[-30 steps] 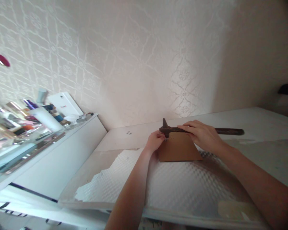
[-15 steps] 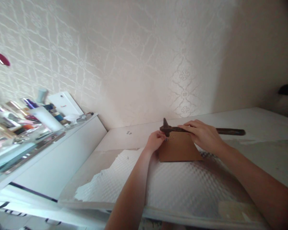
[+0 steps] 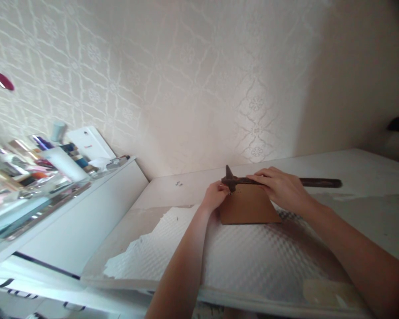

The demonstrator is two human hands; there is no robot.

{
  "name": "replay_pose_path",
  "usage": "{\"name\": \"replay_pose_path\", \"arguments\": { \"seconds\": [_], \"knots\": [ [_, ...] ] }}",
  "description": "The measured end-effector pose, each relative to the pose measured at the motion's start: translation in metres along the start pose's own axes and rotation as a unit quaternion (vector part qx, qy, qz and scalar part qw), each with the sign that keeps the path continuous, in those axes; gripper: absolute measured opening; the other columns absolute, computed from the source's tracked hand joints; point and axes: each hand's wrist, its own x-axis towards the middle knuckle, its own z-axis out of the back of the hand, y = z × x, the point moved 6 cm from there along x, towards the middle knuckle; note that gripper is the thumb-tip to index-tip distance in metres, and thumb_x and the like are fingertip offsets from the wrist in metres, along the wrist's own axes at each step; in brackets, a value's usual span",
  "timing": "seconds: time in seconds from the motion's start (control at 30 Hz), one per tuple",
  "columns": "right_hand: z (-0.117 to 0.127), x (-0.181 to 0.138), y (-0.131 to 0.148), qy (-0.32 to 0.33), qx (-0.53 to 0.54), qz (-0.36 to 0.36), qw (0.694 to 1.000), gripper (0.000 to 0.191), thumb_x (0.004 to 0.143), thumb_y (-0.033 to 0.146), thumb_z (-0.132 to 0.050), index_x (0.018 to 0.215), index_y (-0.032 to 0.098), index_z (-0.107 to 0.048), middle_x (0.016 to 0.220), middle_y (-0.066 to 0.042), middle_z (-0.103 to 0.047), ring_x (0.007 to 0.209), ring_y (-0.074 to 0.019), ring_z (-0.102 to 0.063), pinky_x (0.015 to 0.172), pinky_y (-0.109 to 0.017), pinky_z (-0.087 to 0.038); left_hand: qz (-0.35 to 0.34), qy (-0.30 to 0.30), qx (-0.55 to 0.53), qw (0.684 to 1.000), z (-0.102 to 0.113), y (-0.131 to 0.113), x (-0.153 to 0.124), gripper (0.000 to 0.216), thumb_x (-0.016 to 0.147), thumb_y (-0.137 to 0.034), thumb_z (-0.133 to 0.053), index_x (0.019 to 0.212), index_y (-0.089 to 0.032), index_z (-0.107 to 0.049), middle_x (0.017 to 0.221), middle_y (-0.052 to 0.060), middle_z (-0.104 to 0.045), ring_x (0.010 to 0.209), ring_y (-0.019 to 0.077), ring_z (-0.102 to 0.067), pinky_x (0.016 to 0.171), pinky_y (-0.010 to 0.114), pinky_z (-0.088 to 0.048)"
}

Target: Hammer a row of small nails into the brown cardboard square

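1. Left forearm (image 3: 186,257) slants over the tabletop's (image 3: 159,190) front edge.
2. Left hand (image 3: 217,195), near the back edge: fingers curled, tips unclear.
3. Right forearm (image 3: 349,246) slants in leftward.
4. Right hand (image 3: 282,187), also near the back edge, closed, its back upward.

hammer (image 3: 242,180): rough, matt, possibly metal | board (image 3: 249,208): smooth, matt | sheet (image 3: 249,252): dimpled, faintly glossy | wallpaper (image 3: 186,88): satiny
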Motion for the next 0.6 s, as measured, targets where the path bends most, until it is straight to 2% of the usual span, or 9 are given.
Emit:
{"name": "replay_pose_path", "arguments": {
  "seconds": [0.17, 0.33, 0.5, 0.6],
  "knots": [
    [0.0030, -0.0004, -0.0004, -0.023, -0.002, -0.008, 1.000, 0.045, 0.080, 0.002, -0.050, 0.117, 0.023, -0.063, 0.107, -0.004, -0.065, 0.095, -0.0199, -0.057, 0.066, -0.027, -0.047, -0.001, -0.003, -0.014, 1.000, -0.0006, 0.0026, 0.0015, 0.016, 0.070, -0.010, -0.057, 0.083, -0.014, -0.065, 0.077, 0.004, -0.069, 0.079, 0.0163, -0.064, 0.080, 0.028, -0.047],
    [0.0006, 0.0002, 0.0023, 0.006, 0.004, -0.008, 1.000, 0.046, 0.079, 0.000, -0.048, 0.115, 0.024, -0.064, 0.102, -0.003, -0.066, 0.093, -0.0191, -0.057, 0.064, -0.026, -0.046, -0.009, 0.003, 0.006, 1.000, -0.0005, 0.0024, 0.0018, 0.015, 0.070, -0.010, -0.056, 0.081, -0.014, -0.066, 0.080, 0.004, -0.070, 0.081, 0.0176, -0.063, 0.079, 0.028, -0.047],
    [0.0040, 0.0007, 0.0012, -0.015, -0.004, -0.016, 1.000, 0.043, 0.081, 0.003, -0.049, 0.116, 0.024, -0.064, 0.106, -0.003, -0.065, 0.094, -0.0196, -0.057, 0.064, -0.027, -0.046, -0.011, 0.001, -0.009, 1.000, 0.0000, 0.0000, 0.0012, 0.015, 0.070, -0.009, -0.057, 0.081, -0.013, -0.065, 0.078, 0.005, -0.069, 0.078, 0.0161, -0.063, 0.077, 0.027, -0.047],
    [0.0028, 0.0006, 0.0011, -0.003, -0.006, -0.013, 1.000, 0.043, 0.081, 0.002, -0.049, 0.115, 0.023, -0.064, 0.103, -0.003, -0.066, 0.093, -0.0193, -0.058, 0.063, -0.027, -0.046, -0.011, 0.003, -0.007, 1.000, -0.0006, -0.0010, 0.0003, 0.014, 0.070, -0.008, -0.055, 0.079, -0.013, -0.065, 0.078, 0.004, -0.069, 0.077, 0.0159, -0.062, 0.076, 0.027, -0.047]
  ]
}}
